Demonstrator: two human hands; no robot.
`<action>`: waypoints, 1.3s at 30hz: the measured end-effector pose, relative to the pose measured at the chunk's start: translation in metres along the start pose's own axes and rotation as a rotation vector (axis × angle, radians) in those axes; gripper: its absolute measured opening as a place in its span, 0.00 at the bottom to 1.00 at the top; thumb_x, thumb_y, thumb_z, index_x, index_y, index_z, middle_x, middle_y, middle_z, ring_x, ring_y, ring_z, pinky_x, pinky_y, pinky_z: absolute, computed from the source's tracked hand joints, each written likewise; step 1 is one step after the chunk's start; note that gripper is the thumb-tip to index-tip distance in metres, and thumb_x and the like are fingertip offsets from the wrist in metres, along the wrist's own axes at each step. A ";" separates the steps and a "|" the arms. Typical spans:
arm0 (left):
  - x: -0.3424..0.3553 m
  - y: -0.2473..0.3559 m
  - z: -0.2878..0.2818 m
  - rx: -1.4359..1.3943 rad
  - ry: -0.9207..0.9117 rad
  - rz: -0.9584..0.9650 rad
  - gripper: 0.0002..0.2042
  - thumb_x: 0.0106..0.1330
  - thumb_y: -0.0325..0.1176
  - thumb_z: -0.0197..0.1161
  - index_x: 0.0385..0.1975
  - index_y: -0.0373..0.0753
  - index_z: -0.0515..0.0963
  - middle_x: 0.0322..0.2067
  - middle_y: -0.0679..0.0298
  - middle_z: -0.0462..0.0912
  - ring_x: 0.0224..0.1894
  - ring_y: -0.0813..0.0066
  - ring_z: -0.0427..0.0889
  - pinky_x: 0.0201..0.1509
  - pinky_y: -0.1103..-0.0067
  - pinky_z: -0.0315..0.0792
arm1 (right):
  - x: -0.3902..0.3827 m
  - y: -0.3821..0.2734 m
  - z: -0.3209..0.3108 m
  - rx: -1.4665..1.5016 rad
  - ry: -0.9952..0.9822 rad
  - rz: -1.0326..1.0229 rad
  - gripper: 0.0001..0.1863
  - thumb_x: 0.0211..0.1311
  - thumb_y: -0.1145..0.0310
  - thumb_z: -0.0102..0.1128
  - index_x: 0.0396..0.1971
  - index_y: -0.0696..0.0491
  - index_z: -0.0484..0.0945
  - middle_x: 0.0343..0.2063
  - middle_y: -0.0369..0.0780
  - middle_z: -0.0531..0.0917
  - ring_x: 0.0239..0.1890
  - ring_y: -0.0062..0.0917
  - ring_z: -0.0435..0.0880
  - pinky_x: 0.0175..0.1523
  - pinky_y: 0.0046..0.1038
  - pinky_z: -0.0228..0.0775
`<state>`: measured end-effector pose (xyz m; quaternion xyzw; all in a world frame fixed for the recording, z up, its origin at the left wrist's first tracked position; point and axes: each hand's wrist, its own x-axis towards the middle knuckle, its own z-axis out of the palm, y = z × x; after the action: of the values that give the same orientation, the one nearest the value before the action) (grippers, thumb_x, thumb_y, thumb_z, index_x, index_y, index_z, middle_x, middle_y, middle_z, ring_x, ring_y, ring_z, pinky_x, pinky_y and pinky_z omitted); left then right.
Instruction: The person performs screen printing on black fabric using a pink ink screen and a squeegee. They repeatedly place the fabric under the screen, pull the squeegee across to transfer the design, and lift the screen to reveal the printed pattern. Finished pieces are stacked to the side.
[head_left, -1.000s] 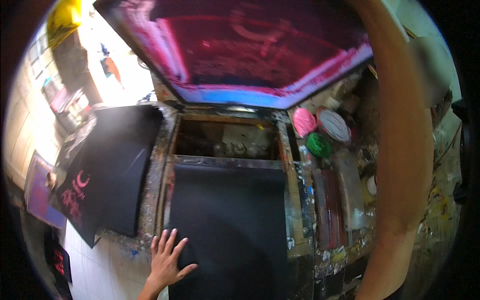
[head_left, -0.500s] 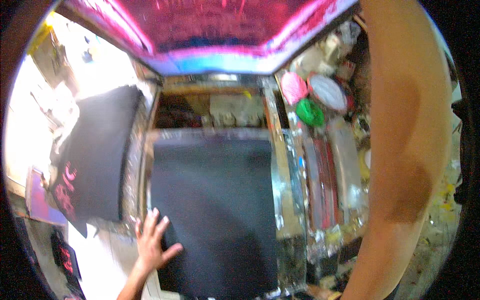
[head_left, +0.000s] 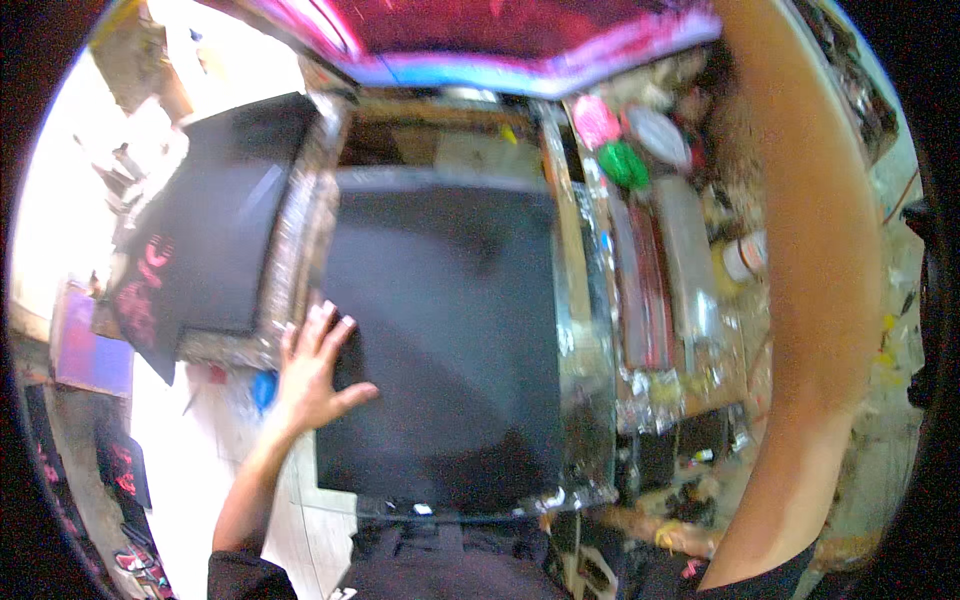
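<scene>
A plain black sheet (head_left: 450, 330), perhaps cloth, lies flat on a glass-edged board (head_left: 590, 430) in front of me. My left hand (head_left: 318, 385) rests on the sheet's left edge, fingers spread and thumb out over the black, holding nothing. My right arm (head_left: 815, 250) reaches up along the right side, and its hand is beyond the top of the picture. Above the far end of the board hangs a raised printing screen (head_left: 460, 72), with a pale blue and pink border around dark red mesh. Whether my right hand touches it is hidden.
Left of the board lies another black sheet (head_left: 230, 220) with pink print. On the right sit a pink cup (head_left: 598, 122), a green bowl (head_left: 623, 164), a white oval tub (head_left: 657, 137), long red and grey bars (head_left: 650, 285) and a white jar (head_left: 742, 257).
The view has tilted, so the board, sheets and bowls appear higher and the board's near edge shows. My left hand remains at the black sheet's left edge. My right arm is still raised.
</scene>
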<state>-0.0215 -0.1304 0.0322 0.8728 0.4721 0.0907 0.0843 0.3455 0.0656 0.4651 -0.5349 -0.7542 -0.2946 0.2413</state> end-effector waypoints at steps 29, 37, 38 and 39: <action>0.044 -0.009 -0.011 -0.584 0.810 -0.372 0.15 0.74 0.37 0.59 0.52 0.33 0.74 0.48 0.43 0.78 0.48 0.44 0.81 0.50 0.58 0.79 | -0.374 -0.202 0.105 0.007 -0.377 0.171 0.35 0.67 0.33 0.59 0.37 0.57 0.85 0.32 0.52 0.86 0.35 0.54 0.84 0.43 0.54 0.72; 0.054 -0.012 0.033 -0.250 0.837 -0.301 0.24 0.70 0.29 0.58 0.65 0.37 0.63 0.59 0.41 0.68 0.67 0.40 0.69 0.70 0.55 0.68 | -0.380 -0.183 0.118 -0.047 -0.417 0.103 0.38 0.65 0.29 0.58 0.42 0.55 0.84 0.33 0.50 0.85 0.34 0.52 0.84 0.40 0.54 0.72; 0.052 -0.012 0.030 -0.267 0.817 -0.308 0.24 0.69 0.29 0.58 0.65 0.37 0.63 0.59 0.41 0.69 0.67 0.40 0.69 0.70 0.55 0.68 | -0.380 -0.181 0.117 -0.032 -0.446 0.118 0.38 0.64 0.29 0.58 0.42 0.55 0.84 0.33 0.49 0.85 0.35 0.52 0.84 0.41 0.54 0.72; 0.051 -0.013 0.026 -0.277 0.791 -0.313 0.24 0.69 0.28 0.59 0.65 0.37 0.64 0.59 0.41 0.69 0.68 0.40 0.69 0.70 0.55 0.68 | -0.381 -0.178 0.117 -0.034 -0.425 0.088 0.37 0.64 0.29 0.60 0.42 0.55 0.84 0.33 0.48 0.85 0.36 0.50 0.84 0.41 0.51 0.74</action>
<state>0.0022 -0.0822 0.0081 0.6695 0.5778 0.4660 0.0263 0.2889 -0.1506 0.0903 -0.6215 -0.7588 -0.1771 0.0807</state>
